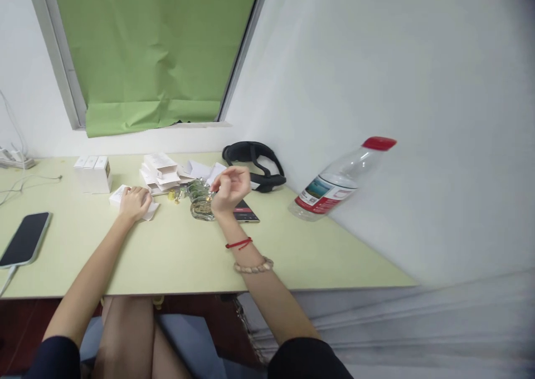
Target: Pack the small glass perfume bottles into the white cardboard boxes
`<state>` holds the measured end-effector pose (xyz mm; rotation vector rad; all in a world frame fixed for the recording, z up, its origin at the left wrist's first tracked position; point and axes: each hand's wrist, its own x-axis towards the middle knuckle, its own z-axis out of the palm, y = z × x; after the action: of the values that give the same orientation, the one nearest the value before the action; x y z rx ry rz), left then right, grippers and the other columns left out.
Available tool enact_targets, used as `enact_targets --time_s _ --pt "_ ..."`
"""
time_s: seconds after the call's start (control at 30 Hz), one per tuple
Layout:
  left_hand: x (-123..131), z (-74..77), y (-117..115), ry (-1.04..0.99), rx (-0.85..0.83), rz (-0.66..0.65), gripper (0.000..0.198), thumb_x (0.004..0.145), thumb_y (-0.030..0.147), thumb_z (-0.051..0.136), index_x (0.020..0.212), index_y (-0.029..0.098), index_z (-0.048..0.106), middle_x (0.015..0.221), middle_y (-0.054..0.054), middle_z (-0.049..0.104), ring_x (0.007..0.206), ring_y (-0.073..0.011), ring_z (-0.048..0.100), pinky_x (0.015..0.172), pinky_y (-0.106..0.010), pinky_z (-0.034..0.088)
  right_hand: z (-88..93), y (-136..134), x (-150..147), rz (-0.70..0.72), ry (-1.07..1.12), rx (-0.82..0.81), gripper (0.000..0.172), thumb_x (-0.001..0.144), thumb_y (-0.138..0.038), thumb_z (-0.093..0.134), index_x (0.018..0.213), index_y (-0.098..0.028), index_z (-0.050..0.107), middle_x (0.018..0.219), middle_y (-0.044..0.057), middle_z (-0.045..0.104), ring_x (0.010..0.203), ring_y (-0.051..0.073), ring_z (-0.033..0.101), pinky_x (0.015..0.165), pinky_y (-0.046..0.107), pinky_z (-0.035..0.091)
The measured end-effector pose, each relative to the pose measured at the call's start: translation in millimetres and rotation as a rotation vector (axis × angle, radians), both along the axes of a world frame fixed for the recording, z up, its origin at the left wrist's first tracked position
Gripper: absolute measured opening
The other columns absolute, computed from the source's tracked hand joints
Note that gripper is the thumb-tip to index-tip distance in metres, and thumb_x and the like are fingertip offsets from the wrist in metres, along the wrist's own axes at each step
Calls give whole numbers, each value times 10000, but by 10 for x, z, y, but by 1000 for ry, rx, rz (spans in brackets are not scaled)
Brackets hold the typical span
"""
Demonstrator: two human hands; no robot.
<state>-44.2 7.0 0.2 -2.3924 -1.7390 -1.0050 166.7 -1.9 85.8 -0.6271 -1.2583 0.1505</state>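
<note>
My left hand (134, 202) rests on a small white box (119, 195) on the pale green table (175, 256), with its fingers curled over the box. My right hand (229, 188) is raised just above a glass bottle (202, 207) near the table's middle, fingers bent in a loose pinch; what they hold, if anything, is too small to make out. Small gold pieces (174, 194) lie between the two hands. A dark phone (246, 212) lies flat just right of my right wrist.
A stack of white boxes (92, 173) and a heap of opened cartons (161, 171) sit behind my hands. A black strap device (254, 161) lies by the wall. A red-capped water bottle (340, 181) stands at right. Another phone (25, 238) charges at left.
</note>
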Motion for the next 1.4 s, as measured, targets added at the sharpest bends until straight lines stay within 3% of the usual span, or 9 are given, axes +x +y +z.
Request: enact_targets --time_s 0.2,0.33,0.47,0.6,0.77,0.87,1.13,1.27,1.4 --pt "-64 14 -39 39 31 -2 383 927 293 296 756 177 618 802 -83 674 838 -219 595 805 -409 333 -346 -144 -310 23 -879 -48 61 744 -194 539 766 -190 596 555 -47 583 431 67 483 470 194 354" --pt "-111 0 -43 -26 105 36 397 922 283 289 755 172 632 751 -78 659 712 -191 583 758 -381 336 -458 -191 -444 156 -1104 -316 217 757 -182 588 966 -196 646 631 -54 641 495 74 540 555 196 387" --pt "-134 -8 -35 -137 234 -22 377 922 268 279 858 175 638 890 -74 696 857 -199 620 750 -371 325 -480 -168 -455 236 -1240 -489 381 758 -204 641 1138 -210 626 637 -48 656 565 112 584 625 226 402" --pt "-119 -19 -22 -151 271 -123 387 915 273 269 885 171 641 937 -76 703 872 -201 630 741 -369 330 -463 -128 -462 243 -1276 -561 429 767 -187 642 1194 -205 607 698 -23 670 637 135 607 656 237 411" --pt "-65 -44 -9 -102 212 -219 398 906 296 279 881 158 652 912 -85 708 831 -204 636 750 -371 337 -421 -117 -498 153 -1373 -573 222 792 -223 641 1000 -196 712 695 12 663 665 160 605 636 249 399" --pt "-59 -42 -8 -118 218 -204 416 914 297 268 917 155 658 935 -88 706 819 -209 623 757 -373 337 -420 -104 -503 145 -1361 -575 204 812 -205 627 979 -225 742 761 24 696 721 163 628 662 249 417" --pt "-120 -55 21 -311 297 133 420 922 286 239 1013 165 630 1022 -117 635 947 -269 527 816 -399 322 -448 -51 -451 154 -1136 -469 347 815 -76 572 1081 -245 716 1069 19 698 910 150 653 793 238 484" --pt "-145 -100 85 -497 252 346 395 916 242 227 1052 156 588 1055 -128 590 997 -275 512 876 -411 339 -414 -69 -424 35 -1092 -347 418 824 -53 524 1126 -285 696 1106 -5 682 879 129 662 715 204 496" --pt "-184 -144 158 -594 150 438 273 883 237 327 977 161 572 1033 -128 589 1018 -280 513 917 -415 362 -430 -67 -399 -78 -1076 -179 416 852 -82 494 1164 -288 677 1122 1 674 843 106 665 668 170 500"
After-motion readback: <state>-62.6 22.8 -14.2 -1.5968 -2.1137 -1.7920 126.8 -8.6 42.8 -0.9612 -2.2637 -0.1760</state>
